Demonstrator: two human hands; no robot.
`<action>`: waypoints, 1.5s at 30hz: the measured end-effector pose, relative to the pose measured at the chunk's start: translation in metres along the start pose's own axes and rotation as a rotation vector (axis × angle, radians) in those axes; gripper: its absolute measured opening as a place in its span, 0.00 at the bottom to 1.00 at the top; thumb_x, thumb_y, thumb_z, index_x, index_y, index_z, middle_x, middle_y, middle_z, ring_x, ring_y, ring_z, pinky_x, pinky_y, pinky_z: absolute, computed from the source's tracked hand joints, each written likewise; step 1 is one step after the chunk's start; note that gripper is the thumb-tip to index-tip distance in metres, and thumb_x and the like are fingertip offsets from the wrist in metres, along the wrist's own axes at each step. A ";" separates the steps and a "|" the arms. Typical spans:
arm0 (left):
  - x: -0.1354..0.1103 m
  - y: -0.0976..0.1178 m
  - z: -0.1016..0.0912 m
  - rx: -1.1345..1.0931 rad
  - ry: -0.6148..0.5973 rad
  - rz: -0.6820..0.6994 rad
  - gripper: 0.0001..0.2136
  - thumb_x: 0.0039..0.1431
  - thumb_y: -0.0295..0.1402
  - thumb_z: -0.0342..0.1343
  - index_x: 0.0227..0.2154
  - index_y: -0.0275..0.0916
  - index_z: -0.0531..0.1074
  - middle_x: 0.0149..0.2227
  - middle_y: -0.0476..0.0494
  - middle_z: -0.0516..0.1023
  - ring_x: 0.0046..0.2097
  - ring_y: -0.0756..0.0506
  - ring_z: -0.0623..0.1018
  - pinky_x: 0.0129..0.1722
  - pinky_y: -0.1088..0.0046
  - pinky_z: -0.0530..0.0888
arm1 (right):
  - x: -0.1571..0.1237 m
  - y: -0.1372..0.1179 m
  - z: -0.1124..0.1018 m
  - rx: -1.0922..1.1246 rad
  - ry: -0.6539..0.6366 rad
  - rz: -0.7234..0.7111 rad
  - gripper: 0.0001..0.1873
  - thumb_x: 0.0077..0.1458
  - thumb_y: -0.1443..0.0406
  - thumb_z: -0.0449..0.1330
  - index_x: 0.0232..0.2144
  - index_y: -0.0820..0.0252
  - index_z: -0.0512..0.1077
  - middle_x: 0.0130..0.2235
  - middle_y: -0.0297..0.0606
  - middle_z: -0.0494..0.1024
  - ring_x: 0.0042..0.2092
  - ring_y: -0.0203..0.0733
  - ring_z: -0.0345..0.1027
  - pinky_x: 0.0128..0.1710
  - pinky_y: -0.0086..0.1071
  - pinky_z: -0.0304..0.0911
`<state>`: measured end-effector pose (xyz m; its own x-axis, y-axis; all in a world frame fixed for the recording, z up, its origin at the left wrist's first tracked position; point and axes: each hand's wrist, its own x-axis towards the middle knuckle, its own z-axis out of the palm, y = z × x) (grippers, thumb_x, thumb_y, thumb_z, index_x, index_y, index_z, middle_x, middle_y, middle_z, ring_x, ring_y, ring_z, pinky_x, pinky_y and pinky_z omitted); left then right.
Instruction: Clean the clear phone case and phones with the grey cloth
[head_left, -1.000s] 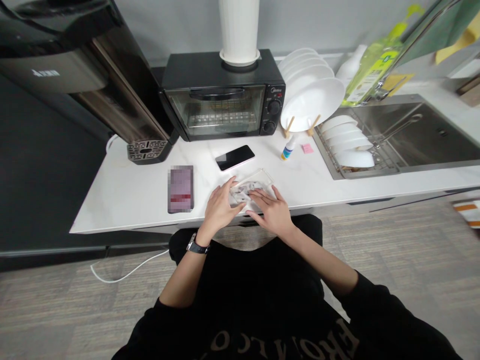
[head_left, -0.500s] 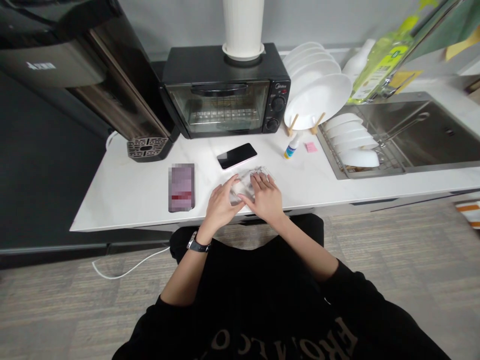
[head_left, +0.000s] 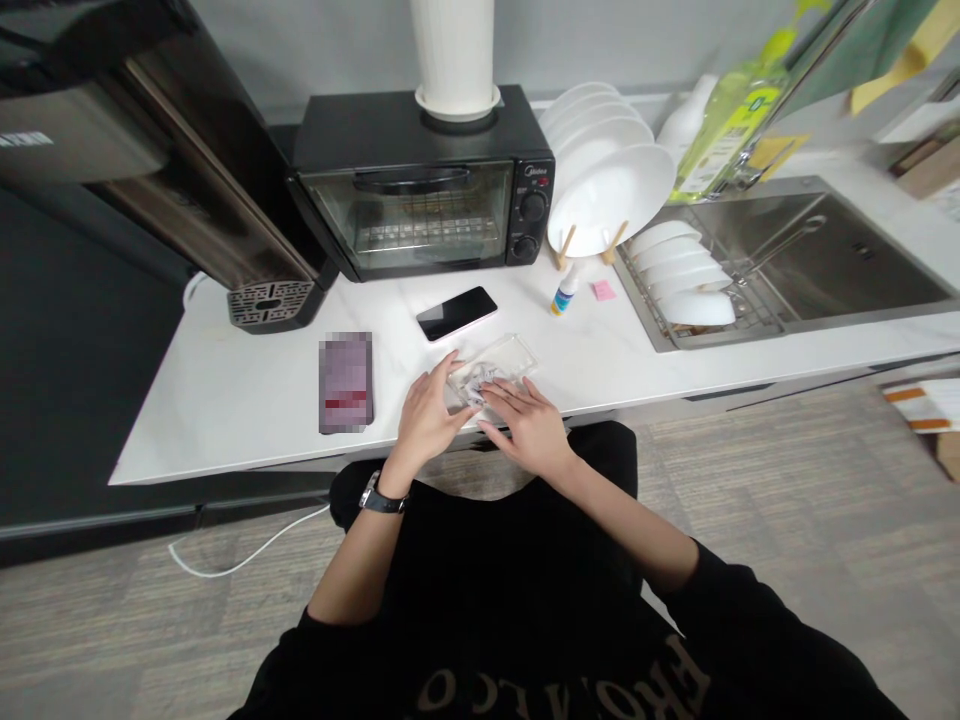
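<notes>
On the white countertop (head_left: 225, 400), close to its front edge, lies a clear, flat rectangular box or case (head_left: 516, 350). My left hand (head_left: 429, 412) steadies its left end, thumb and fingers spread around the side. A crumpled whitish wipe or tissue (head_left: 480, 378) is on the clear case, pressed under the fingertips of my right hand (head_left: 531, 432). The right thumb points left, apart from the other fingers. Just behind the case lies a phone (head_left: 457, 313), screen up. Part of the case is hidden by both hands.
A small bottle (head_left: 565, 292) and a pink sticky note (head_left: 603, 290) are at the right. Left stands a blurred-out purple item (head_left: 346, 383). Behind are a toaster oven (head_left: 420, 215), a drinks machine (head_left: 274, 303), racked plates (head_left: 615, 200) and a sink (head_left: 847, 260).
My right fingers have slid toward the front left of the clear case with the wipe, uncovering the case's far right end. The whole view has shifted slightly right.
</notes>
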<state>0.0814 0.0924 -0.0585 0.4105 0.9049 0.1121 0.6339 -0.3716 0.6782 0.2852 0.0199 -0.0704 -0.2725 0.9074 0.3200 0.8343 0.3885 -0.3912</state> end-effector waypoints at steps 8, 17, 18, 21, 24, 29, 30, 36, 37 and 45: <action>0.000 0.001 0.000 0.017 -0.014 0.005 0.40 0.63 0.38 0.67 0.73 0.46 0.55 0.70 0.41 0.74 0.69 0.34 0.74 0.73 0.46 0.64 | 0.011 0.039 -0.009 -0.111 0.081 0.131 0.29 0.75 0.51 0.51 0.66 0.63 0.72 0.67 0.49 0.77 0.70 0.58 0.70 0.72 0.59 0.61; 0.001 -0.001 0.000 -0.006 -0.013 0.004 0.38 0.64 0.36 0.64 0.73 0.47 0.56 0.70 0.40 0.73 0.71 0.36 0.73 0.73 0.47 0.65 | 0.047 0.009 0.019 -0.082 0.068 0.157 0.45 0.70 0.41 0.54 0.67 0.77 0.69 0.69 0.62 0.72 0.72 0.69 0.64 0.73 0.60 0.60; 0.001 -0.002 0.000 -0.007 -0.010 0.008 0.37 0.64 0.35 0.64 0.73 0.46 0.56 0.70 0.39 0.73 0.70 0.36 0.73 0.73 0.47 0.65 | 0.046 0.002 0.021 -0.073 0.053 0.143 0.45 0.70 0.41 0.54 0.67 0.78 0.68 0.69 0.62 0.72 0.73 0.69 0.63 0.74 0.59 0.59; 0.000 -0.006 0.001 0.003 -0.003 0.019 0.38 0.62 0.32 0.63 0.73 0.43 0.56 0.71 0.37 0.72 0.70 0.35 0.74 0.73 0.47 0.66 | 0.040 -0.016 0.025 -0.002 0.010 0.060 0.40 0.72 0.44 0.53 0.67 0.73 0.69 0.69 0.55 0.73 0.74 0.63 0.63 0.76 0.57 0.56; -0.001 -0.009 0.002 0.020 -0.002 0.048 0.40 0.60 0.30 0.62 0.74 0.42 0.55 0.69 0.36 0.74 0.69 0.35 0.75 0.73 0.46 0.66 | 0.030 -0.026 0.023 0.079 -0.018 -0.010 0.36 0.72 0.45 0.53 0.66 0.68 0.72 0.68 0.51 0.76 0.73 0.59 0.66 0.77 0.59 0.54; -0.002 -0.008 0.003 0.033 -0.004 0.049 0.41 0.63 0.35 0.65 0.75 0.44 0.53 0.68 0.37 0.75 0.69 0.35 0.74 0.73 0.45 0.65 | 0.012 -0.015 0.006 0.123 -0.045 -0.040 0.33 0.71 0.44 0.57 0.66 0.57 0.72 0.67 0.44 0.78 0.72 0.55 0.67 0.77 0.63 0.53; -0.002 -0.007 0.002 0.032 -0.003 0.051 0.40 0.63 0.37 0.65 0.75 0.45 0.53 0.68 0.37 0.74 0.69 0.35 0.74 0.73 0.46 0.65 | 0.010 -0.010 0.001 0.112 -0.046 -0.036 0.31 0.71 0.46 0.57 0.66 0.55 0.72 0.67 0.42 0.78 0.72 0.54 0.68 0.77 0.63 0.54; -0.002 -0.003 0.001 0.049 -0.004 0.057 0.40 0.65 0.41 0.66 0.74 0.46 0.53 0.70 0.38 0.73 0.70 0.34 0.73 0.73 0.45 0.63 | 0.002 0.024 -0.017 -0.050 0.020 0.045 0.26 0.74 0.50 0.55 0.63 0.56 0.75 0.65 0.44 0.79 0.70 0.55 0.70 0.77 0.62 0.51; -0.002 -0.002 0.000 0.048 -0.012 0.051 0.40 0.65 0.41 0.65 0.74 0.46 0.53 0.70 0.38 0.72 0.71 0.34 0.72 0.74 0.44 0.63 | 0.003 0.029 -0.017 -0.080 0.043 0.065 0.25 0.74 0.51 0.54 0.63 0.57 0.75 0.65 0.44 0.79 0.70 0.55 0.71 0.77 0.63 0.50; -0.001 0.000 -0.001 0.022 -0.015 0.016 0.39 0.65 0.39 0.65 0.74 0.47 0.54 0.71 0.40 0.72 0.72 0.35 0.71 0.74 0.45 0.62 | 0.027 0.027 0.004 -0.143 0.105 0.149 0.35 0.73 0.45 0.52 0.67 0.66 0.70 0.68 0.52 0.75 0.71 0.64 0.68 0.76 0.68 0.48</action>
<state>0.0800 0.0917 -0.0579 0.4306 0.8956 0.1118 0.6413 -0.3908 0.6603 0.2987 0.0560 -0.0757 -0.0965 0.9285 0.3586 0.9232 0.2182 -0.3165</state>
